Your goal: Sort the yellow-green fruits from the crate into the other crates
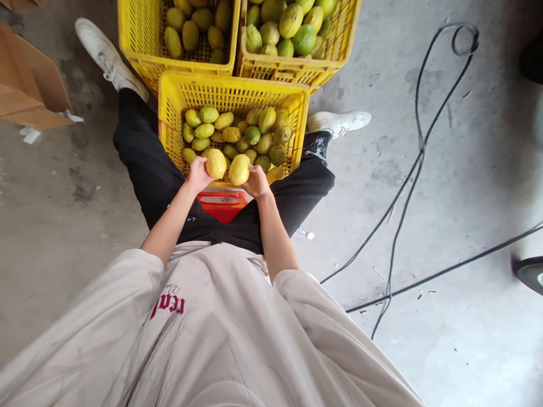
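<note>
My left hand point(197, 173) grips a pale yellow fruit point(216, 163) and my right hand point(256, 182) grips a second yellow fruit point(239, 169). Both fruits are held side by side over the near rim of a yellow plastic crate point(169, 96) that stands between my legs. That crate holds several green and yellow fruits point(252, 134). Fingers of both hands are wrapped round their fruit.
Two more yellow crates point(136, 34) point(343, 39) with fruit stand behind it. A red stool point(223, 204) is under me. Cardboard boxes point(29, 85) lie at the left. Black cables point(407, 186) run across the concrete floor at the right.
</note>
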`<state>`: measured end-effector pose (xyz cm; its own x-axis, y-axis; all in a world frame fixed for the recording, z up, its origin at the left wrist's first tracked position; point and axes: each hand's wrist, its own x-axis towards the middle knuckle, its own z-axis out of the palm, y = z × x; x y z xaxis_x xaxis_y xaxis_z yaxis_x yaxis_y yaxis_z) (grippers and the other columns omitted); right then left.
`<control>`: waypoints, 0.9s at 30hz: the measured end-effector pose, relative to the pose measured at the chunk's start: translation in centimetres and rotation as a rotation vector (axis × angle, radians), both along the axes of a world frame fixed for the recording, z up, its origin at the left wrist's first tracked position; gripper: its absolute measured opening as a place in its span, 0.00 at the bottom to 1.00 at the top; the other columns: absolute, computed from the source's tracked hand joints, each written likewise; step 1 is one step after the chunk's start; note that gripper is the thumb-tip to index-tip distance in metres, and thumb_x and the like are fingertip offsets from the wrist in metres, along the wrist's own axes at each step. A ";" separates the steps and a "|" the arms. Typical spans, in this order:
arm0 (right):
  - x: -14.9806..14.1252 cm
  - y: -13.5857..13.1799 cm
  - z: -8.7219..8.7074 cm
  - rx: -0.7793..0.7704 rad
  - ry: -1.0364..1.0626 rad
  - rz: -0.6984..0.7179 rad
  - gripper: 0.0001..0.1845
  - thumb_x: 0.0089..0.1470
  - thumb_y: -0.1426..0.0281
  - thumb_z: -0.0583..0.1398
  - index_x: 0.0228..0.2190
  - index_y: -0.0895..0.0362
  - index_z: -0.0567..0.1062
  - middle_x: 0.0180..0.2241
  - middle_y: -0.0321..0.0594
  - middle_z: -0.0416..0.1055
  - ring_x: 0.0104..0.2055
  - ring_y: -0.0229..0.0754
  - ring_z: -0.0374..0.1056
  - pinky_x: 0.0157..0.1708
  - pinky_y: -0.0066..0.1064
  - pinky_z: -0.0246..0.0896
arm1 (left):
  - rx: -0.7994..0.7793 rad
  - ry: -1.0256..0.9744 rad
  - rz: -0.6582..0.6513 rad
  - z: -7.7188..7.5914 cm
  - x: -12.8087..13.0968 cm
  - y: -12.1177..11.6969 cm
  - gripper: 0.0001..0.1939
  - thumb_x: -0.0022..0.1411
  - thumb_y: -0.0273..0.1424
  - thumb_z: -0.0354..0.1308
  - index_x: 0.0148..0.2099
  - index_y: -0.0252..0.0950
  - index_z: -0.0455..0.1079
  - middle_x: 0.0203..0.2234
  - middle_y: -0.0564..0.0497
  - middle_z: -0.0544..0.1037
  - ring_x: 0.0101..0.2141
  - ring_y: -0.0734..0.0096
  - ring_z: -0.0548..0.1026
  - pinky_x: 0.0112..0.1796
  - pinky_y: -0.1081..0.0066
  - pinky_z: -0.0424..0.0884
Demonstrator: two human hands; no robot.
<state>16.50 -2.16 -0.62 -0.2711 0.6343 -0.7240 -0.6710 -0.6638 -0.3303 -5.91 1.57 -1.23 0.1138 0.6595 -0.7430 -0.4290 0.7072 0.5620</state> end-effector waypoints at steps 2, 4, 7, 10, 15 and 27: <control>-0.2 0.0 -0.1 -0.030 -0.048 -0.007 0.12 0.72 0.65 0.61 0.54 0.47 0.78 0.43 0.41 0.90 0.65 0.59 0.88 0.71 0.58 0.90 | -0.011 0.003 0.016 0.3 0.3 0.1 0.12 0.80 0.36 0.59 0.58 0.41 0.78 0.54 0.40 0.90 0.71 0.42 0.88 0.63 0.51 0.94; -0.4 0.0 -0.1 -0.041 -0.086 -0.015 0.09 0.72 0.66 0.63 0.52 0.47 0.78 0.41 0.40 0.89 0.65 0.59 0.88 0.70 0.56 0.90 | -0.028 0.027 0.020 0.5 0.4 0.1 0.11 0.81 0.35 0.58 0.59 0.42 0.78 0.54 0.42 0.90 0.73 0.46 0.88 0.63 0.55 0.93; -0.7 -0.1 -0.2 -0.041 -0.126 -0.044 0.06 0.73 0.67 0.66 0.50 0.46 0.77 0.39 0.36 0.87 0.65 0.56 0.86 0.72 0.51 0.87 | -0.033 0.062 -0.016 0.7 0.2 0.2 0.12 0.82 0.38 0.61 0.61 0.43 0.79 0.56 0.44 0.91 0.74 0.49 0.87 0.66 0.58 0.91; -0.9 0.0 -0.4 -0.059 -0.173 -0.121 0.04 0.75 0.67 0.65 0.48 0.46 0.76 0.39 0.34 0.87 0.66 0.53 0.85 0.74 0.48 0.85 | -0.043 0.056 -0.038 0.5 -0.4 0.1 0.15 0.80 0.38 0.65 0.64 0.44 0.80 0.55 0.46 0.92 0.71 0.50 0.89 0.67 0.58 0.91; -0.8 0.1 -0.6 -0.043 -0.178 -0.116 0.05 0.74 0.63 0.67 0.49 0.47 0.78 0.42 0.40 0.90 0.67 0.57 0.87 0.69 0.50 0.90 | -0.049 -0.054 -0.015 0.2 -0.7 -0.1 0.24 0.79 0.37 0.68 0.72 0.45 0.78 0.52 0.49 0.94 0.63 0.55 0.95 0.66 0.61 0.91; 0.1 0.0 0.3 0.003 0.072 -0.046 0.20 0.69 0.55 0.62 0.57 0.48 0.80 0.48 0.47 0.92 0.69 0.67 0.87 0.69 0.67 0.89 | -0.105 -0.177 0.035 4.0 0.5 -0.2 0.26 0.83 0.44 0.55 0.72 0.39 0.79 0.54 0.40 0.96 0.68 0.41 0.93 0.64 0.53 0.93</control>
<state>16.64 -2.20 -0.31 -0.2930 0.6496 -0.7015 -0.7230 -0.6307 -0.2820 -5.37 1.40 2.79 0.2272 0.5854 -0.7783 -0.5397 0.7409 0.3997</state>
